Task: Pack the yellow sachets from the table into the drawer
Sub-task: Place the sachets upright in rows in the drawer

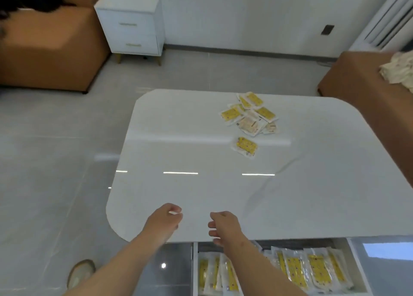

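Several yellow sachets (251, 114) lie in a loose pile on the far right of the white table (178, 152), and a single sachet (245, 147) lies just in front of the pile. The open drawer (357, 266) below the table's near edge holds several yellow sachets (297, 269) standing in rows. My left hand (165, 219) hovers over the near part of the table with its fingers loosely curled, holding nothing. My right hand (223, 225) hangs over the near table edge above the drawer, fingers relaxed and empty. Both hands are far from the pile.
An orange-brown sofa (44, 54) stands at the far left and another seat (362, 78) with a crumpled cloth at the far right. A white two-drawer cabinet (131, 27) stands against the back wall. My shoe (80, 273) is on the grey tiled floor at the lower left.
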`<act>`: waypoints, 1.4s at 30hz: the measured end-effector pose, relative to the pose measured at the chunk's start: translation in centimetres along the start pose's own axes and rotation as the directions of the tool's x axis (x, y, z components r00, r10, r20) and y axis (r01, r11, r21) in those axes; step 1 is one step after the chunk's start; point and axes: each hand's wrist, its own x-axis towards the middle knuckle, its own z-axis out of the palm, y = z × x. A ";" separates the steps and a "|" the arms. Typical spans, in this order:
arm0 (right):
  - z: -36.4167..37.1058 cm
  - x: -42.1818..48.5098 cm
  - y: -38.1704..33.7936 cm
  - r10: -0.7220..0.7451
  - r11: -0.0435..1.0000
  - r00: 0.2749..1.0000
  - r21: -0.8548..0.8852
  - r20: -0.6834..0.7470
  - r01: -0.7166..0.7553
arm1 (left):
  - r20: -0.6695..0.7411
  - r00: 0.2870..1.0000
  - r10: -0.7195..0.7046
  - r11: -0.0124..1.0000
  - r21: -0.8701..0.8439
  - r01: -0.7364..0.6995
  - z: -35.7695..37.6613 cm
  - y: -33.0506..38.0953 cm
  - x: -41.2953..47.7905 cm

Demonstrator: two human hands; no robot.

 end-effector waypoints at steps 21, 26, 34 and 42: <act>27.3 3.9 -30.2 0.005 0.871 0.952 0.469 -0.306 0.146 | 0.236 0.919 0.317 0.903 0.220 -0.368 -35.7 22.8 20.7; 25.1 11.9 -39.0 0.038 0.812 0.940 0.559 -0.340 0.170 | 0.283 0.896 0.343 0.851 0.309 -0.424 -34.5 32.2 29.2; 17.1 17.7 -43.7 0.195 0.743 0.831 0.632 -0.521 0.222 | 0.552 0.788 0.273 0.636 0.511 -0.578 -24.4 43.9 38.0; 10.6 26.8 -42.8 0.512 0.577 0.661 0.790 -0.549 0.209 | 0.818 0.564 0.109 0.289 0.517 -0.805 -8.9 50.9 46.9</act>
